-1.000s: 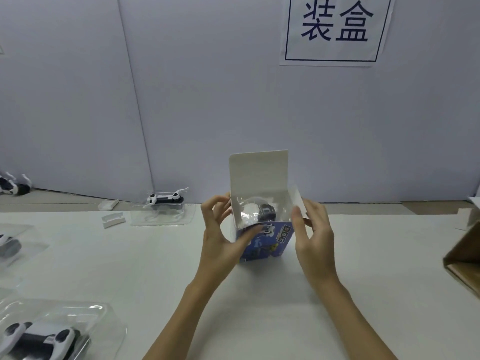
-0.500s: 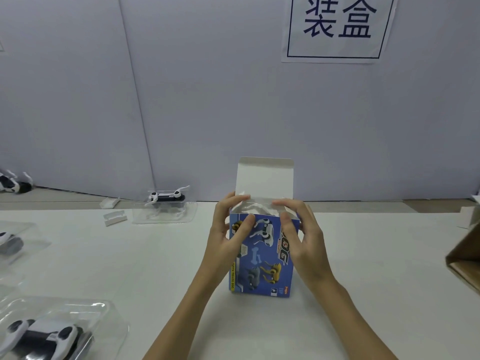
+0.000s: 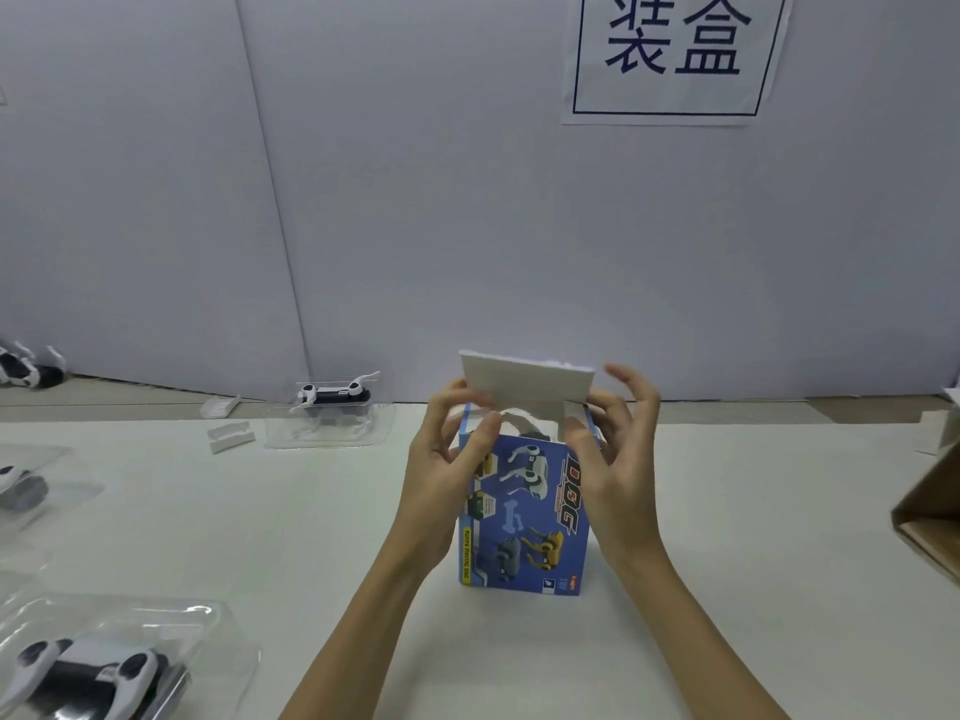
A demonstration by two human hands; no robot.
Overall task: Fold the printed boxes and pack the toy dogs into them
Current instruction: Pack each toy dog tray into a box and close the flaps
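Note:
A blue printed box [image 3: 524, 517] with dog pictures stands upright on the white table [image 3: 260, 537], its front facing me. Its white lid flap [image 3: 524, 379] leans forward over the open top. My left hand [image 3: 441, 470] grips the box's top left corner, with its thumb on the left side flap and its fingers behind the lid. At the top right corner my right hand [image 3: 615, 459] pinches the box, thumb on the right side flap, outer fingers spread in the air. A dark shape shows in the opening; the contents are otherwise hidden.
Toy dogs in clear plastic trays lie at the back [image 3: 332, 405], at the left edge [image 3: 21, 485] and at the front left [image 3: 88, 672]. Another dog [image 3: 26, 371] lies far left. Small white pieces [image 3: 228, 439] sit near the wall. A brown carton [image 3: 930, 517] stands at the right.
The box went from tilted with its open top toward me to standing upright. The lid has bent forward and down. Both thumbs moved onto the side flaps.

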